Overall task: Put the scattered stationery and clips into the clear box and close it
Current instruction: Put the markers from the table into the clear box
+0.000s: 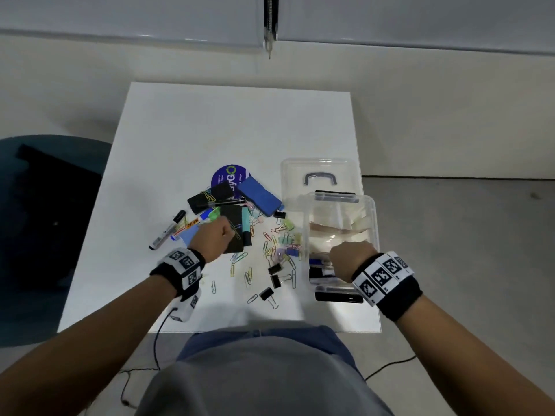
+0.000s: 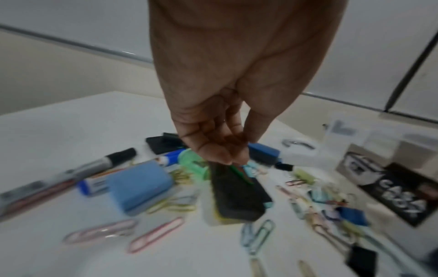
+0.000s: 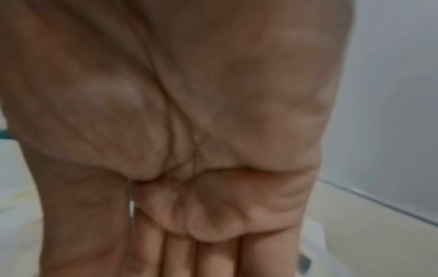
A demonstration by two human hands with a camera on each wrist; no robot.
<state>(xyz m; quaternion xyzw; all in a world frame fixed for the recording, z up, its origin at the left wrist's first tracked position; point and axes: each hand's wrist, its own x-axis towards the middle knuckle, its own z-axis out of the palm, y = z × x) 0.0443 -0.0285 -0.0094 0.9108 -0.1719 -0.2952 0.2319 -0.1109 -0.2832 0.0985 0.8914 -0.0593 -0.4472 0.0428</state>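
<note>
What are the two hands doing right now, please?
Left hand: fingertips bunched, pinching a green paper clip over the pile.
Right hand: over the clear box, fingers look straight; holding anything cannot be told.

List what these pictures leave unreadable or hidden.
- Right hand: in the head view its back hides the fingers over the clear box; the right wrist view is blurred and cuts off the fingertips, so any hold is unclear.
- Left hand: motion blur hides what its fingers pinch above the black block.
- Box contents: pale shapes behind hazy plastic, unidentifiable.
- Box label: blurred lettering.
</note>
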